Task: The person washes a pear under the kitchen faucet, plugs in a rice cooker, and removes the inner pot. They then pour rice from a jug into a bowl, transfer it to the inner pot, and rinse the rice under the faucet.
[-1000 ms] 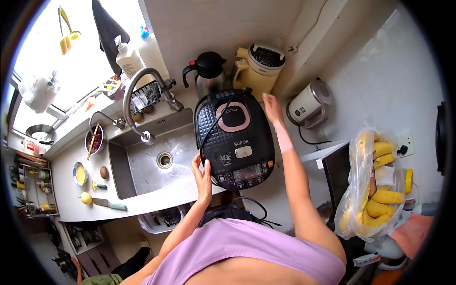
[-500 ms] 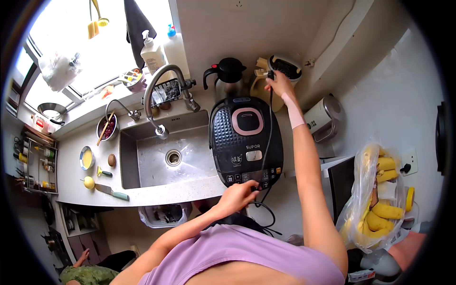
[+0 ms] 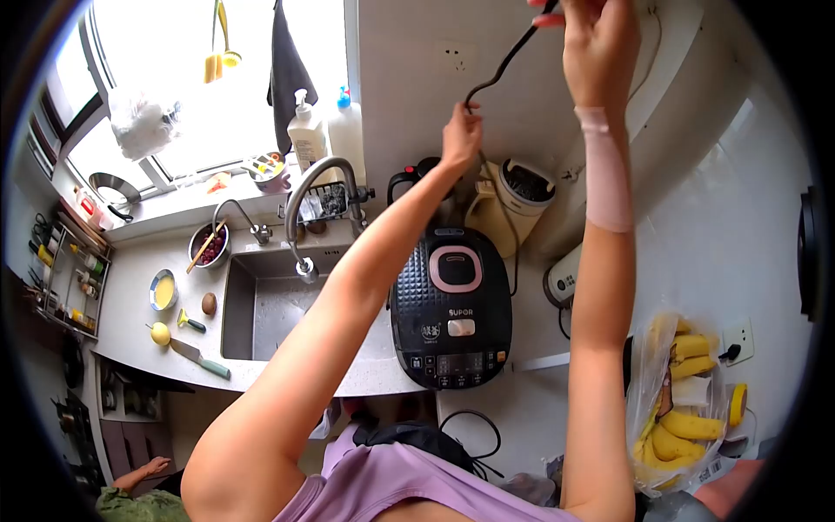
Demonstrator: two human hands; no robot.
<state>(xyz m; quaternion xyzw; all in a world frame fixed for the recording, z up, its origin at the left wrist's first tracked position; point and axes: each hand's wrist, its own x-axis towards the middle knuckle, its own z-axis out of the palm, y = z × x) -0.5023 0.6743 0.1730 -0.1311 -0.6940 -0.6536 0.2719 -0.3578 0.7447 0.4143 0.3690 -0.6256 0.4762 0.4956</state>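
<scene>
Raised high against the wall, my right hand [image 3: 600, 43] is closed on the upper end of a black power cord [image 3: 503, 68]; its fingertips are partly cut off by the top edge. Lower and to the left, my left hand [image 3: 462, 135] pinches the same cord. From there the cord hangs past a beige jug-like appliance [image 3: 491, 204] toward the right side of a black SUPOR rice cooker [image 3: 448, 300]. The cooker sits on the counter with its lid down. A wall socket [image 3: 454, 59] is above my left hand.
Left of the cooker is a steel sink [image 3: 252, 335] with a curved faucet [image 3: 300, 196]. A knife [image 3: 200, 358], a pear [image 3: 159, 333] and a bowl of fruit [image 3: 209, 244] lie farther left. Bagged bananas [image 3: 687, 426] are at right. Another person's hand [image 3: 156, 465] shows lower left.
My right hand has risen from beside the beige appliance to the top of the view with the cord. My left hand has moved from the cooker's front edge up to the cord near the wall.
</scene>
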